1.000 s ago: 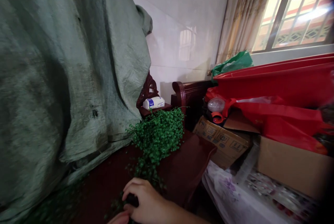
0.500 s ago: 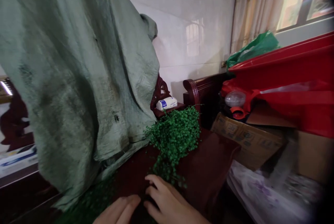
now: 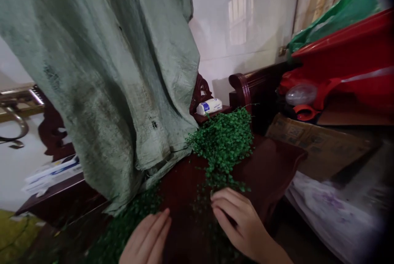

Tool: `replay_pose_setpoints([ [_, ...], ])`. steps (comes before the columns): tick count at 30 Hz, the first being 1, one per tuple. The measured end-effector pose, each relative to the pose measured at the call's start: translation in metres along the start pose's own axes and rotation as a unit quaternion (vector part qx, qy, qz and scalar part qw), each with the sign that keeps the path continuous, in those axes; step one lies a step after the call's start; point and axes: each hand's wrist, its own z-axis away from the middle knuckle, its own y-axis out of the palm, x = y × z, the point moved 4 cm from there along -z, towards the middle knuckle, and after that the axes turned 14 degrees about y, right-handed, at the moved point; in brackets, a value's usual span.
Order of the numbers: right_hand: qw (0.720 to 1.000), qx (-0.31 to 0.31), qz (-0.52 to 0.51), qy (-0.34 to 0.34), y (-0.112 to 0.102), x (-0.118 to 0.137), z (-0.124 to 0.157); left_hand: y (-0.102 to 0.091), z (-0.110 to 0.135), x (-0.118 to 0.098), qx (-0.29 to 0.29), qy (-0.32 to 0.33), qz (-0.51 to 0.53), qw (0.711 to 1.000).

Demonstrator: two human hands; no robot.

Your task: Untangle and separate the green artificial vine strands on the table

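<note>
Greenery (image 3: pixel 226 138) sits heaped on the dark red surface (image 3: pixel 271 161). Near its trailing end, the right hand (image 3: pixel 241 223) has half-curled fingers; the left hand (image 3: pixel 146 239) has nearly straight ones (whether either holds anything, I cannot tell). Left, a grey-green sheet (image 3: pixel 120 87) hangs.

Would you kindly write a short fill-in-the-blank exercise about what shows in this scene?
1. The white tissue pack has a label patch coloured ____.
2. The hand nearer the leafy bunch in front of the tissue pack is the person's ____ one.
3. In the picture, the draped grey-green sheet is to the ____ of the tissue pack.
4. The crumpled plastic bag above the red plastic is coloured ____.
Missing words: blue; right; left; green.
</note>
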Motion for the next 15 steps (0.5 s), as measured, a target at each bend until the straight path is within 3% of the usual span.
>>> replay_pose_setpoints([
  [3,1.0,-0.006,0.013,-0.014,-0.008,0.014,0.019,-0.012,0.017,0.024,-0.084,-0.095,-0.122,0.984],
  [6,0.996,0.055,0.069,-0.023,-0.006,0.018,0.032,-0.023,0.029,0.043,-0.148,-0.173,-0.196,0.954],
  [10,0.979,0.126,0.152,-0.047,0.005,0.013,0.037,-0.029,0.033,0.055,-0.126,-0.226,-0.2,0.945],
  [15,0.973,0.143,0.175,-0.044,0.012,0.01,0.037,-0.03,0.031,0.056,-0.095,-0.297,-0.197,0.929],
])
